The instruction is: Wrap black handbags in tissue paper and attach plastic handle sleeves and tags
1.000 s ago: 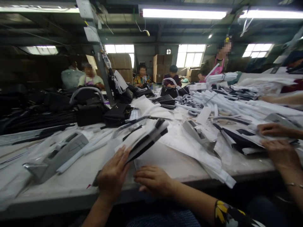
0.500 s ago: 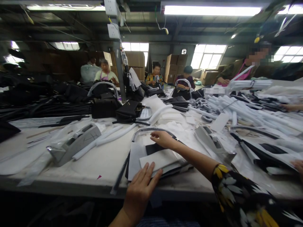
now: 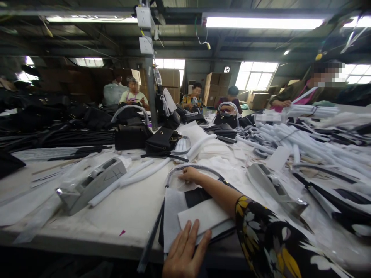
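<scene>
In front of me, near the table's edge, lies a black handbag (image 3: 197, 197) with its handle (image 3: 208, 168) wrapped in clear plastic and arched away from me. A folded white sheet (image 3: 203, 216) rests on it, over another pale sheet (image 3: 171, 216). My left hand (image 3: 187, 251) lies on the folded sheet, fingers stretched out. Inside the handle loop is my right hand (image 3: 190, 175), its fingers curled together close to some clear film; what they hold, if anything, is too small to make out. A wrapped strap (image 3: 151, 243) hangs over the table edge.
Grey tape dispensers (image 3: 97, 185) (image 3: 274, 185) stand on both sides. White foam tubes (image 3: 145, 175) lie to the left, with more heaped at right. Black bags (image 3: 162, 140) stand beyond, near a post (image 3: 152, 92). Several co-workers (image 3: 133, 94) are across the table.
My right hand has shifted left within the handle loop, and its fingers have curled in. My left hand stays flat on the folded sheet. The whole view has tilted upward slightly.
</scene>
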Demonstrator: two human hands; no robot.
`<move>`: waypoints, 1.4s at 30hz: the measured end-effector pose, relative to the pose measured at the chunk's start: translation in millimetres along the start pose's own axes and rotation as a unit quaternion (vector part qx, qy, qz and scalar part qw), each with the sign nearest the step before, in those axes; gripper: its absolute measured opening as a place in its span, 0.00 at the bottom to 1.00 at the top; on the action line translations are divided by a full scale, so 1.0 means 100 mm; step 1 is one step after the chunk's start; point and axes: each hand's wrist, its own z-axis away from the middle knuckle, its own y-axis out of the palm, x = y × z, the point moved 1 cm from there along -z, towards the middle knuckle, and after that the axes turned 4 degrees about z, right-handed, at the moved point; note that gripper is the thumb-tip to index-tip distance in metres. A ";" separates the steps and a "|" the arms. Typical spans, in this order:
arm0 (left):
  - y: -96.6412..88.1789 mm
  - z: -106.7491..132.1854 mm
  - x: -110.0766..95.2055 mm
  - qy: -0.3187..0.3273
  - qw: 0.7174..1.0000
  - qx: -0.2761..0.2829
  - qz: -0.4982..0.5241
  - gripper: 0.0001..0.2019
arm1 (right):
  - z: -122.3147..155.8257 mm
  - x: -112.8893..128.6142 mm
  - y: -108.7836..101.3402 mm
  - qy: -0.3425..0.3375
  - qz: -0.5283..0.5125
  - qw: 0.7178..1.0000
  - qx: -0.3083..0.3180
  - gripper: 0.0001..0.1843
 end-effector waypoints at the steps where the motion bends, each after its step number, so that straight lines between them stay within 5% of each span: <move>1: -0.01 0.00 0.00 0.001 1.000 0.002 0.002 0.23 | 0.02 -0.02 -0.03 -0.012 -0.040 0.999 0.003 0.10; 6: -0.02 -0.01 0.01 0.001 1.000 0.023 0.008 0.25 | 0.25 0.07 -0.20 -0.108 -0.222 0.969 0.006 0.10; 11: 0.01 -0.02 -0.01 -0.010 1.000 -0.012 0.011 0.25 | 0.64 0.26 -0.37 -0.215 -0.311 0.925 0.020 0.24; 16: -0.02 -0.04 -0.01 -0.001 1.000 0.019 0.007 0.24 | 1.29 0.23 -0.33 -0.362 -0.191 0.912 -0.021 0.12; 19: -0.05 -0.06 -0.02 -0.006 1.000 0.008 0.008 0.24 | 1.52 0.16 -0.25 -0.393 -0.093 0.914 -0.032 0.09; 22: -0.07 -0.09 -0.02 -0.012 1.000 0.015 0.012 0.24 | 1.43 0.15 -0.26 -0.352 -0.173 0.919 -0.039 0.10; 26: -0.09 -0.12 -0.01 -0.006 1.000 0.023 0.017 0.24 | 0.94 0.27 -0.35 -0.211 -0.337 0.918 0.010 0.17; 33: -0.05 -0.06 -0.01 0.016 1.000 0.016 -0.004 0.24 | 0.27 0.62 -0.28 -0.163 -0.338 0.926 0.034 0.12; 38: 0.03 -0.01 -0.04 -0.012 1.000 -0.020 0.005 0.25 | 0.32 0.78 -0.24 -0.202 -0.328 0.921 0.060 0.12; 42: 0.00 -0.03 -0.03 -0.003 1.000 0.026 0.003 0.24 | 0.74 0.70 -0.32 -0.311 -0.287 0.904 0.053 0.15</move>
